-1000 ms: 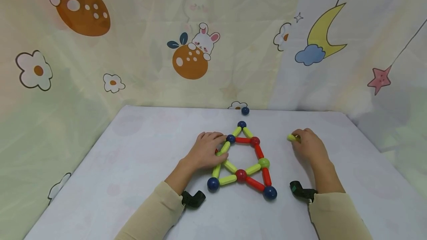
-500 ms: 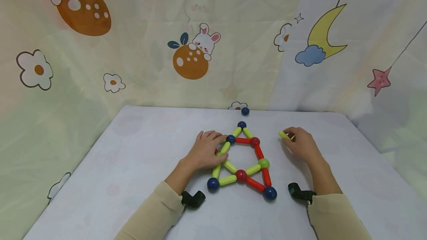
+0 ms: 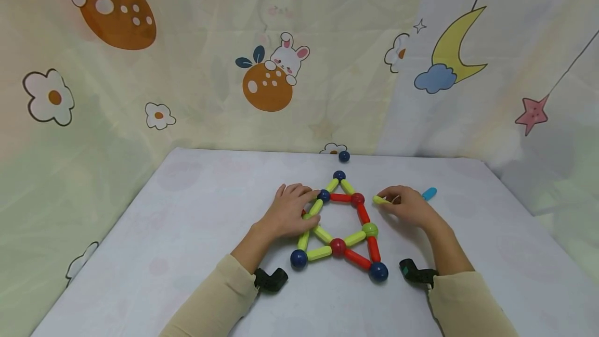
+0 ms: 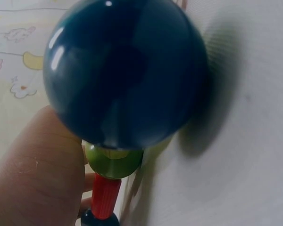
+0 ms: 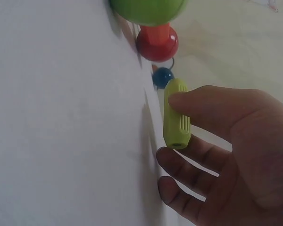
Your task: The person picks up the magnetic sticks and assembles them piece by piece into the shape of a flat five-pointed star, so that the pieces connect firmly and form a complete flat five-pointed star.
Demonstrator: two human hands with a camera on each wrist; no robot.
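A flat frame of magnetic rods and balls lies on the table in the head view, with red rods [image 3: 358,259], yellow-green rods [image 3: 319,253] and dark blue, red and green balls [image 3: 370,230]. My left hand [image 3: 290,212] rests on its left side, fingertips at a blue ball [image 3: 323,195], thumb over a yellow-green rod. Part of the frame there is hidden under the hand. Right of the frame, my right hand [image 3: 409,207] pinches a loose yellow-green magnetic rod [image 5: 177,115] between thumb and finger, apart from the frame. Its other fingers are loosely bent.
Behind my right hand lies a blue rod [image 3: 429,193], partly hidden. A loose dark blue ball [image 3: 343,156] sits at the table's far edge, beyond the frame's tip. A patterned cloth [image 3: 201,66] hangs behind the white table [image 3: 206,181].
My right hand has moved left toward the frame with the yellow-green magnetic rod, and the blue rod behind it has come into sight. My left hand stays in place.
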